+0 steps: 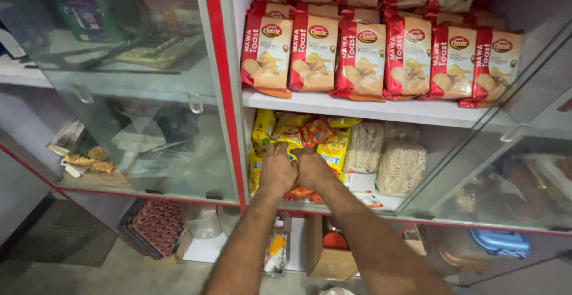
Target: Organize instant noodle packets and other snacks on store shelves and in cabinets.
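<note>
Fingers curled inward on both hands, left hand and right hand side by side and touching, pressed against the stack of yellow noodle packets on the lower shelf; whether actually pinching a packet cannot tell. Just right of the packets, clear bags of pale noodle blocks. On the white upper shelf above, a row of upright red-and-tan toast packets. Left and right, open glass cabinet doors. Below, a cardboard box on the floor.
</note>
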